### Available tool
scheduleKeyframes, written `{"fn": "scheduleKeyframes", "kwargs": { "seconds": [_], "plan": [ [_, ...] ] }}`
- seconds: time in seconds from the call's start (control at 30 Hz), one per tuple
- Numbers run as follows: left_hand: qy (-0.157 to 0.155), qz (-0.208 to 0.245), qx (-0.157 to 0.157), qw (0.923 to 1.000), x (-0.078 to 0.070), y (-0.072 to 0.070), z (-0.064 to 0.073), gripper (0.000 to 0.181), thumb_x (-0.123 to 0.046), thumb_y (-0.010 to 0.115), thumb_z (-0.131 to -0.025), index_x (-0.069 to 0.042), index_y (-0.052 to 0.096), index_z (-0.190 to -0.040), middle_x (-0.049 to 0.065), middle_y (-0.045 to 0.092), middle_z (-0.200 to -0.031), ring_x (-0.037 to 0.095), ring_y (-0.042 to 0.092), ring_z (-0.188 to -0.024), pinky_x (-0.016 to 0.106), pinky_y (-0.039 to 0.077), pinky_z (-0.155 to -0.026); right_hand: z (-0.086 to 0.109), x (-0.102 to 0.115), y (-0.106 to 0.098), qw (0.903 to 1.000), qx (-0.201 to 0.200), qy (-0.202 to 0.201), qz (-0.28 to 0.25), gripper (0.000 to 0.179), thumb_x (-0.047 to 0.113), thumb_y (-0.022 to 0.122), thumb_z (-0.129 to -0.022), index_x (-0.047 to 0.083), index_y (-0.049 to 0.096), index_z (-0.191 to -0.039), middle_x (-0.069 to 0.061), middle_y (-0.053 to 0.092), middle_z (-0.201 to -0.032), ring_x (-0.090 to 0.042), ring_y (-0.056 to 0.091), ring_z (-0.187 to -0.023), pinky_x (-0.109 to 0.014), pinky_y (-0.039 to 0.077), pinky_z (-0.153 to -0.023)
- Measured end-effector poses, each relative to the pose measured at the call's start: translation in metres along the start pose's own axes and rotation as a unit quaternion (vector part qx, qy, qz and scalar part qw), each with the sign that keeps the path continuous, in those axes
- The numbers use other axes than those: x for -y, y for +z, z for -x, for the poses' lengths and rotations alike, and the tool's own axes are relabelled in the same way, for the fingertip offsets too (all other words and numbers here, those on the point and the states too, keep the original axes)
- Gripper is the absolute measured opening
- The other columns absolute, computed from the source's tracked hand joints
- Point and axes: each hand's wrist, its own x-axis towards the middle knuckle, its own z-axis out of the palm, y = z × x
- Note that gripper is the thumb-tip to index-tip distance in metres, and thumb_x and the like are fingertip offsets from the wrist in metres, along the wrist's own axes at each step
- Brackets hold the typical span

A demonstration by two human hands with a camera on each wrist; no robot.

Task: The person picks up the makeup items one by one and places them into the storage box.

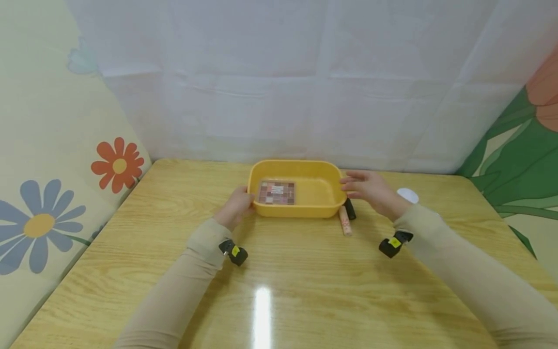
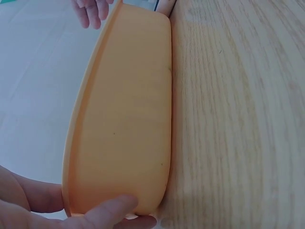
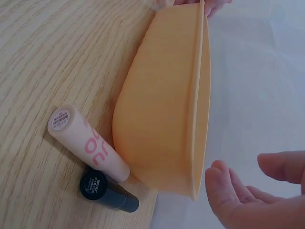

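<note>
The left hand (image 1: 237, 206) gripped a yellow basin (image 1: 301, 211) containing an eyeshadow palette (image 1: 277, 194) while the right hand (image 1: 374, 192), thumb and fingers apart, hovered alongside.

An orange-yellow tub (image 2: 124, 105) stands at twelve-to-six on a wooden tabletop (image 2: 228, 114) at three o'clock — left hand (image 2: 71, 223) gripping its seven-o'clock end, right hand (image 2: 90, 11) near eleven.

A palette (image 1: 277, 193) lies left in the basin (image 1: 298, 211); tubes (image 1: 345, 222) right; farther right, seemingly a disc (image 1: 408, 195).
</note>
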Motion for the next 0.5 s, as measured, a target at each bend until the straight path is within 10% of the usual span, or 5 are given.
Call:
{"fn": "scheduleKeyframes", "kwargs": {
  "seconds": [0.5],
  "plan": [
    [-0.007, -0.018, 0.001, 0.9998, -0.002, 0.0, 0.001, 0.048, 0.002, 0.029, -0.1, 0.009, 0.026, -0.147, 0.025, 0.041, -0.143, 0.033, 0.043, -0.129, 0.041, 0.039, -0.108, 0.01, -0.004, -0.012, 0.9999, -0.009, 0.002, 0.007, 0.061, 0.003, 0.044, -0.101, -0.01, 0.011, -0.15, -0.032, 0.03, -0.149, -0.043, 0.038, -0.131, -0.046, 0.038, -0.108]
  ]
}}
